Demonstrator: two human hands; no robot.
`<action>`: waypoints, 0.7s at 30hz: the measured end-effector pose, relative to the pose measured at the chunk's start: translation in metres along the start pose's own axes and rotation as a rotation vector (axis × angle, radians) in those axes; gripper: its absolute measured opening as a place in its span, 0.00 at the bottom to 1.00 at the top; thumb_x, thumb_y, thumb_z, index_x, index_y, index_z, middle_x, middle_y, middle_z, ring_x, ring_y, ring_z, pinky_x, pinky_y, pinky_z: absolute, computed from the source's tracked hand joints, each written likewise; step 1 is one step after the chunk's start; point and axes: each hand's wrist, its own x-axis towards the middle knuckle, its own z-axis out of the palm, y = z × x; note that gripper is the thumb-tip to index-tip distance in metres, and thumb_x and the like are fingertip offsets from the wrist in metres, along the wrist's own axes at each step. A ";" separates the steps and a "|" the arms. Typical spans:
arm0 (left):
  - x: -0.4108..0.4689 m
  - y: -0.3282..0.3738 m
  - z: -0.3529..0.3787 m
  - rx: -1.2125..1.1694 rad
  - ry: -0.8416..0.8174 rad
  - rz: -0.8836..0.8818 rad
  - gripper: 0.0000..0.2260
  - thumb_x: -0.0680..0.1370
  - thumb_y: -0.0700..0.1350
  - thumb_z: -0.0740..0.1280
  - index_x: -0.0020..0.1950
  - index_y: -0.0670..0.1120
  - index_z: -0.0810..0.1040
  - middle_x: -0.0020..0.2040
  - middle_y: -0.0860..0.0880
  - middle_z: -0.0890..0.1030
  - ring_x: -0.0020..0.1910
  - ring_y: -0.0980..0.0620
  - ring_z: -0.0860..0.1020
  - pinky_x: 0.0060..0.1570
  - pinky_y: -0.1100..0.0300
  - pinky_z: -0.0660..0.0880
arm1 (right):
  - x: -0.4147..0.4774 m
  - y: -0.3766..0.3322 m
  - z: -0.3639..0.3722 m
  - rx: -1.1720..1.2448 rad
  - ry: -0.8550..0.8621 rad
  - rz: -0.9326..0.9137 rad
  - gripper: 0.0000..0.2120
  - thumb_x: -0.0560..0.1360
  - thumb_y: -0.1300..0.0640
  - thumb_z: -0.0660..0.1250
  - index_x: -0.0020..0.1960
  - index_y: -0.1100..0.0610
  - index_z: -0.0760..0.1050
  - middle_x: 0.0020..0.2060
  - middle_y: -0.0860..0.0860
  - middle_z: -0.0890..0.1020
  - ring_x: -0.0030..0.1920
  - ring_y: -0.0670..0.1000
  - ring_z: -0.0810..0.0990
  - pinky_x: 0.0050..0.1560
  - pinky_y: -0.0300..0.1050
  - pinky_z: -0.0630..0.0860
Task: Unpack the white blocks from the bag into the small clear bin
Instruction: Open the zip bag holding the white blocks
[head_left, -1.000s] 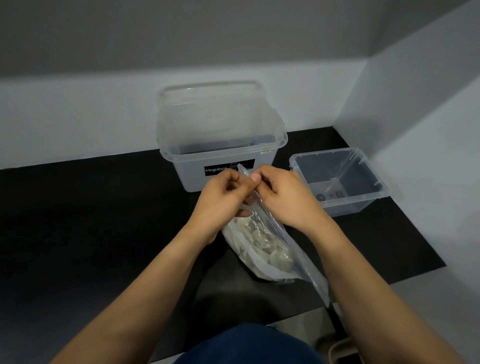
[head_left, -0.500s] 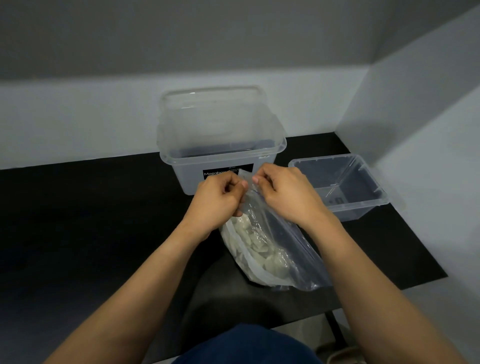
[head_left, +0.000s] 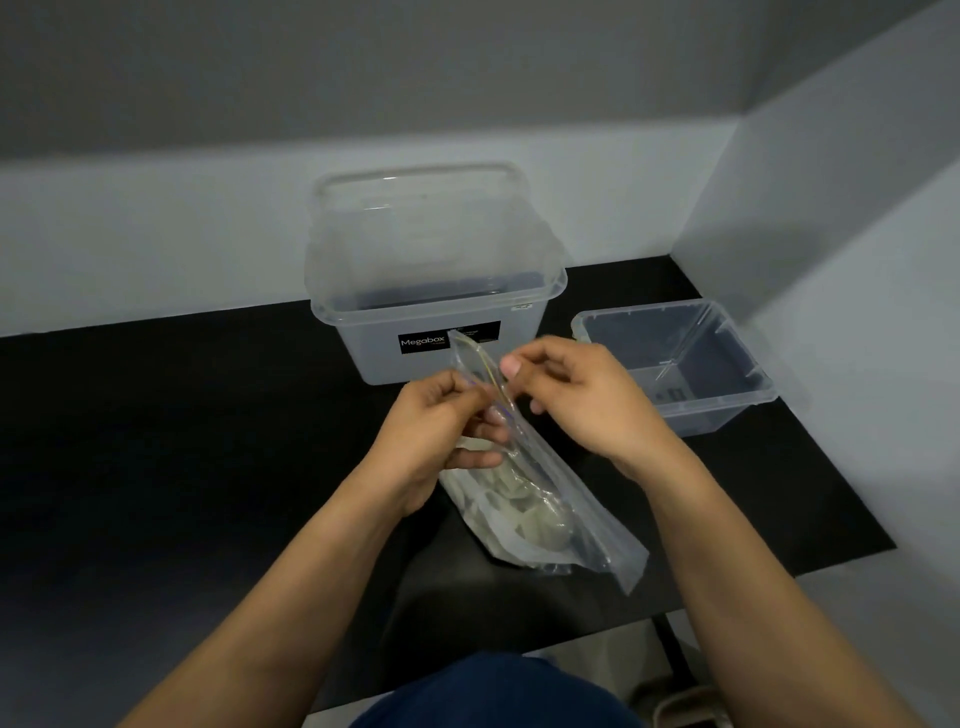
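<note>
Fingers (head_left: 447, 387) of your left hand (head_left: 431, 431) and right hand (head_left: 587, 400) pinch the lips of the limp clear plastic bag (head_left: 571, 519) by the black tabletop's (head_left: 208, 441) front edge; white blocks (head_left: 540, 525) sag low. Film looks slippery: grip its mouth.

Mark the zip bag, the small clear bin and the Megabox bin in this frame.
zip bag (head_left: 582, 519): head view, on its clear lower side panel.
small clear bin (head_left: 711, 410): head view, on its near front wall.
Megabox bin (head_left: 369, 348): head view, on its front wall, left of the label.
</note>
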 end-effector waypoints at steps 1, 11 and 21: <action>0.000 -0.003 0.000 -0.013 0.023 0.012 0.05 0.82 0.41 0.68 0.47 0.42 0.78 0.40 0.43 0.82 0.38 0.50 0.84 0.34 0.56 0.81 | -0.008 0.002 -0.004 -0.020 -0.043 0.009 0.12 0.77 0.39 0.70 0.50 0.46 0.83 0.43 0.43 0.86 0.45 0.41 0.84 0.52 0.48 0.82; -0.016 -0.017 0.016 0.070 -0.044 -0.055 0.09 0.83 0.46 0.68 0.52 0.40 0.82 0.39 0.44 0.82 0.38 0.49 0.82 0.37 0.53 0.82 | -0.034 0.017 -0.002 -0.400 -0.005 -0.015 0.05 0.82 0.49 0.65 0.49 0.45 0.79 0.37 0.43 0.82 0.40 0.43 0.81 0.46 0.53 0.81; -0.032 -0.023 0.015 0.132 -0.080 -0.135 0.17 0.78 0.55 0.73 0.54 0.41 0.80 0.43 0.45 0.83 0.40 0.48 0.82 0.37 0.53 0.82 | -0.042 0.016 0.004 -0.005 0.109 0.060 0.07 0.83 0.50 0.64 0.49 0.48 0.78 0.37 0.45 0.85 0.39 0.45 0.83 0.49 0.55 0.81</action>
